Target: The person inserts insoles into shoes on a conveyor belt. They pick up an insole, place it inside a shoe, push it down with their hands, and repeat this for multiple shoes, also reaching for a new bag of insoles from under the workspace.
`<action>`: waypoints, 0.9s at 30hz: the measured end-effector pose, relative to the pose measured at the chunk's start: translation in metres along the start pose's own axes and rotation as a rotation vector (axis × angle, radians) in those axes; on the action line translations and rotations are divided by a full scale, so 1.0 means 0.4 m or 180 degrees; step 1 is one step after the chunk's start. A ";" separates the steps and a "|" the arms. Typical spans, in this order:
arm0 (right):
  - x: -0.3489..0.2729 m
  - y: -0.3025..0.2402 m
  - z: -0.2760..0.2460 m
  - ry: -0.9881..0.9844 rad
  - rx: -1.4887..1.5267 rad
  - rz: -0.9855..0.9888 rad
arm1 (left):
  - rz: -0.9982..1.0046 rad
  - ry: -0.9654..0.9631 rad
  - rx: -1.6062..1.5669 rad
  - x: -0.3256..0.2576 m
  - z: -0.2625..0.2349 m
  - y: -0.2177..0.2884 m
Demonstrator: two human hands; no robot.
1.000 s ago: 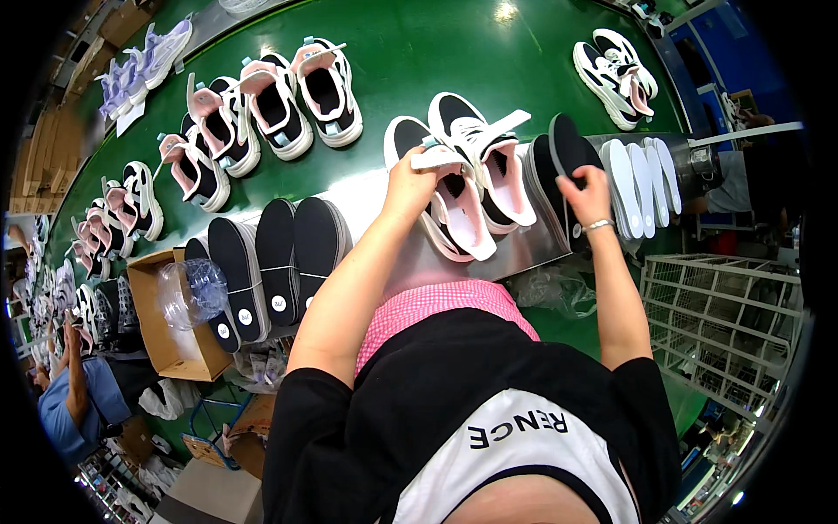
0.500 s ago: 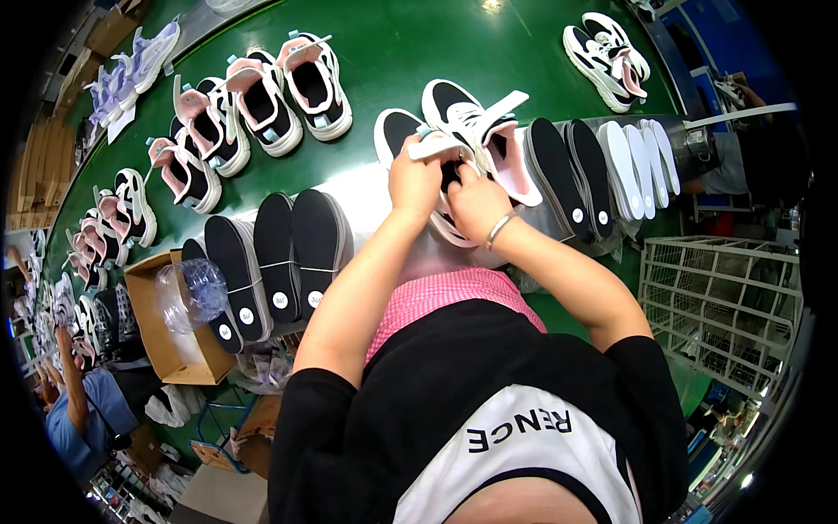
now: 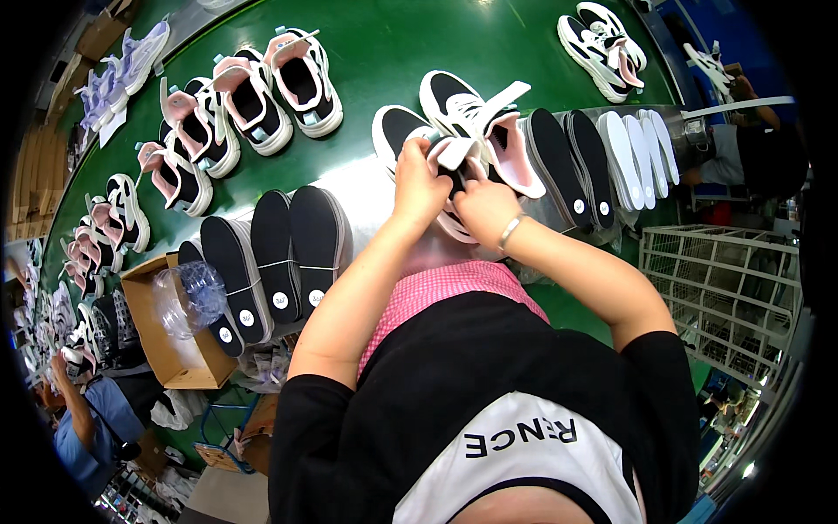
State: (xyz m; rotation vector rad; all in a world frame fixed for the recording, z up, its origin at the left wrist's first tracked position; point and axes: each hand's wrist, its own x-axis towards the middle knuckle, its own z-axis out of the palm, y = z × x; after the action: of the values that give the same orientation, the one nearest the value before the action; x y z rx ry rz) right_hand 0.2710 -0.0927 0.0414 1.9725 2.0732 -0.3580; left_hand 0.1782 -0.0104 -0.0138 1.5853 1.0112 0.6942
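My left hand [image 3: 417, 188] and my right hand [image 3: 483, 208] meet over a white, black and pink sneaker [image 3: 410, 135] lying on the green belt [image 3: 384, 52]. Both hands grip the shoe at its opening, fingers tucked around the tongue and a white strip. A second sneaker of the same kind [image 3: 489, 122] lies just beyond, touching the first. My right wrist wears a thin bracelet. What is inside the shoe is hidden by my fingers.
Black insoles [image 3: 279, 253] lie in a row at left, more black [image 3: 567, 166] and white insoles [image 3: 637, 148] at right. Pairs of pink and white sneakers [image 3: 262, 87] line the belt. A cardboard box [image 3: 175, 349] and a wire basket [image 3: 724, 297] flank me. Another person [image 3: 87, 428] works lower left.
My right hand left the black insoles at right and came in to join the left hand on the sneaker. The view has shifted slightly downward.
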 end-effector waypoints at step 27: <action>0.108 0.019 -0.012 -0.1588 -0.0853 -0.0002 | 0.0011 -0.0016 0.0224 -0.001 0.011 -0.004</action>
State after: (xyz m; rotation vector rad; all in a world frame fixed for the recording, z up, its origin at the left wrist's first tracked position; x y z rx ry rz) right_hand 0.2763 -0.0502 0.0308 1.5355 1.7024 -0.4856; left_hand 0.1815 -0.0127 -0.0164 1.6490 1.0394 0.6630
